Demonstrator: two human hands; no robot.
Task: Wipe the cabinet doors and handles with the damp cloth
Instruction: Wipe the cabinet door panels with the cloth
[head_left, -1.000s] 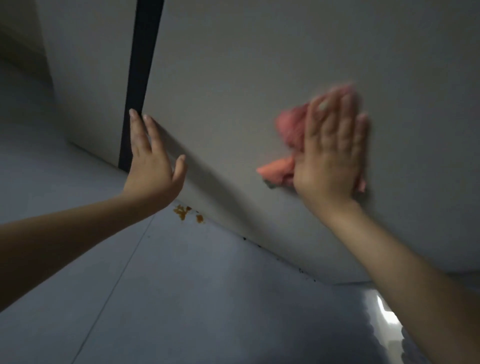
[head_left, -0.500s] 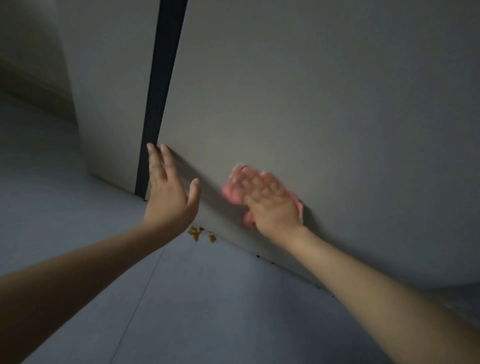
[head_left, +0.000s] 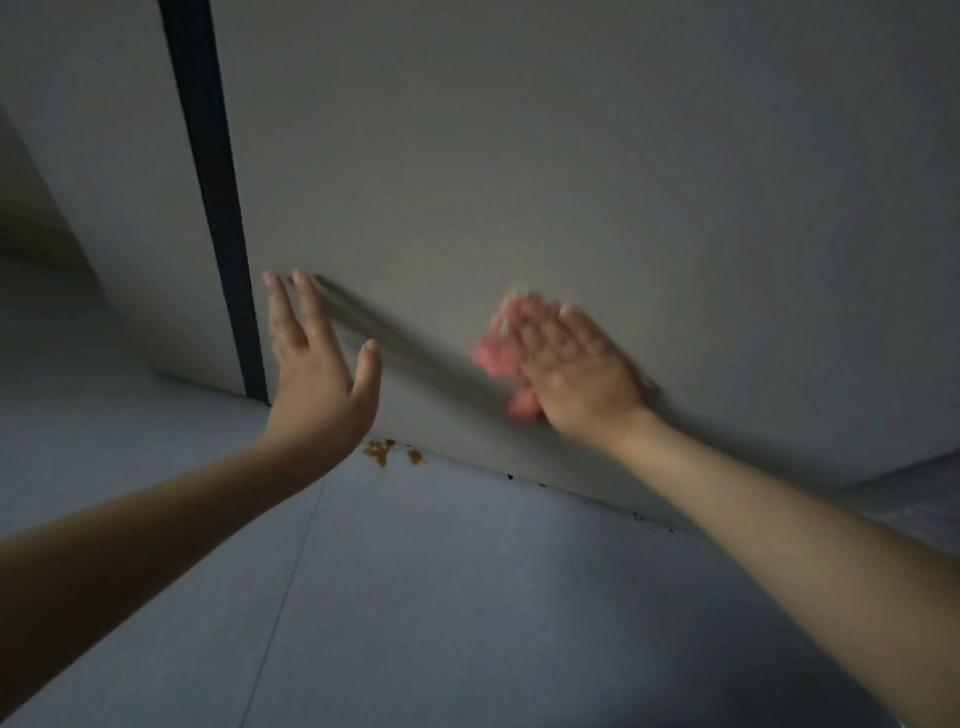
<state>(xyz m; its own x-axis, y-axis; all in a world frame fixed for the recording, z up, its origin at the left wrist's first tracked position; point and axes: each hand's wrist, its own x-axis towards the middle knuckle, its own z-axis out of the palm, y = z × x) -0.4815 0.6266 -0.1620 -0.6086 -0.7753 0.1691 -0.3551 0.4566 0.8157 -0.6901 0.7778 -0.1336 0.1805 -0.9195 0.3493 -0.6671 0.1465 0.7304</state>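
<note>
A pale cabinet door (head_left: 571, 182) fills most of the view. My right hand (head_left: 571, 369) lies flat on its lower part and presses a pink cloth (head_left: 493, 356) against it; the hand covers most of the cloth and both are blurred. My left hand (head_left: 317, 374) is open with fingers spread, its fingertips resting at the door's left edge beside a dark vertical gap (head_left: 218, 208). A second pale door panel (head_left: 104, 171) stands left of the gap. No handle is in view.
The grey floor (head_left: 415, 597) runs below the doors. Orange crumbs (head_left: 382, 451) lie on it at the door's bottom edge, with small dark specks (head_left: 636, 515) farther right along that edge.
My right hand swept the cloth from high on the door down to its lower part and to the left, then slightly up. My left hand stayed at the door's edge.
</note>
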